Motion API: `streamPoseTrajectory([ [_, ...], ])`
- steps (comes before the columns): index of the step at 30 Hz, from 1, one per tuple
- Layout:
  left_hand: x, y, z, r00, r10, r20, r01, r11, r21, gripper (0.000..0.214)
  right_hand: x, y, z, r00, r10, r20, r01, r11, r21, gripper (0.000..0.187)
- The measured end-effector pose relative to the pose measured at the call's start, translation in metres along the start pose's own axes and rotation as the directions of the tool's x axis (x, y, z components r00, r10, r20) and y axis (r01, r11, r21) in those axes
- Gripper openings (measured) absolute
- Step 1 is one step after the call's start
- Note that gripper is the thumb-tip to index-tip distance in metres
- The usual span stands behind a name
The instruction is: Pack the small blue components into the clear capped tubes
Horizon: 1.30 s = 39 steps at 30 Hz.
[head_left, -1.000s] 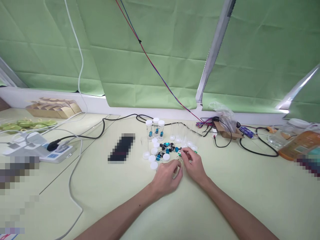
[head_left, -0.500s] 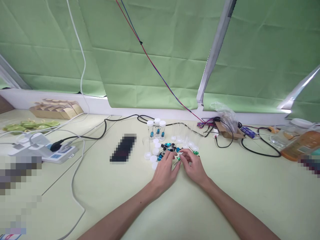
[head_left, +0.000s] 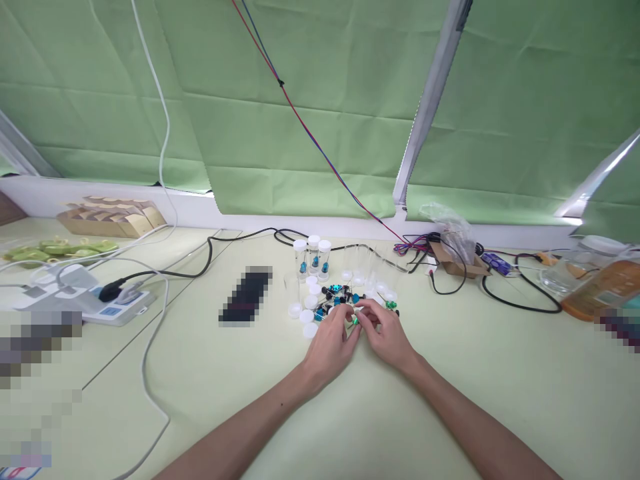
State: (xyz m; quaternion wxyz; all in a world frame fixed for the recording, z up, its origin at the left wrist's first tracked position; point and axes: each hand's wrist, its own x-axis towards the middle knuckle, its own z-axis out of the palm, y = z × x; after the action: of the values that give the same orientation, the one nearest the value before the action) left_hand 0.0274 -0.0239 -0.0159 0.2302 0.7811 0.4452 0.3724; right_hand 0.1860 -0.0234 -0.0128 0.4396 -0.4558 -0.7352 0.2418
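Note:
Close together at the middle of the table are my left hand (head_left: 330, 341) and my right hand (head_left: 389, 337), fingertips nearly meeting. Between them is a small green part (head_left: 356, 321) with a thin dark stem, too small to name more exactly. My left thumb and fingers are closed on it. The fingers of my right hand pinch at its upper end. Just beyond lies a pile of small blue and black parts (head_left: 345, 293) with thin metal stems. Another green piece (head_left: 391, 305) rests beyond my right fingers. Loose white caps (head_left: 310, 330) lie left of the pile.
Several capped clear tubes (head_left: 314, 257) with blue parts inside stand behind the pile. Uncapped clear tubes (head_left: 367, 263) stand to their right. A dark blurred rectangle (head_left: 246, 297) lies left. A power strip (head_left: 120, 310) with cables sits far left, an orange bottle (head_left: 605, 290) far right.
The green part has tilted and shifted slightly down between my fingers. My right fingers have curled closer to my left hand.

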Motion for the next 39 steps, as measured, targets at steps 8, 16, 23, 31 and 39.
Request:
streamPoseTrajectory([
  [8,0.000,-0.001,0.002,0.998,0.053,0.021,-0.052,0.998,-0.035,0.029,0.001,-0.002,0.000,1.000,-0.015,0.014,0.015,0.999,-0.031,0.020],
  [16,-0.001,-0.004,0.004,0.999,0.002,-0.054,-0.004,0.999,-0.033,0.019,0.005,0.000,-0.012,0.989,0.027,-0.145,-0.033,0.999,-0.041,0.027],
  [23,-0.003,0.000,0.003,0.994,0.086,0.064,-0.085,0.996,-0.019,0.012,0.011,0.006,-0.020,0.966,-0.038,-0.257,-0.014,0.980,-0.198,0.021],
  [31,-0.011,0.006,0.003,0.890,0.340,0.305,-0.368,0.929,0.040,0.013,0.013,0.017,-0.019,0.983,-0.046,-0.179,-0.013,0.948,-0.319,0.018],
  [39,-0.010,0.006,0.003,0.888,0.327,0.323,-0.368,0.927,0.073,0.014,0.017,0.023,-0.036,0.931,-0.047,-0.361,-0.088,0.934,-0.347,0.023],
])
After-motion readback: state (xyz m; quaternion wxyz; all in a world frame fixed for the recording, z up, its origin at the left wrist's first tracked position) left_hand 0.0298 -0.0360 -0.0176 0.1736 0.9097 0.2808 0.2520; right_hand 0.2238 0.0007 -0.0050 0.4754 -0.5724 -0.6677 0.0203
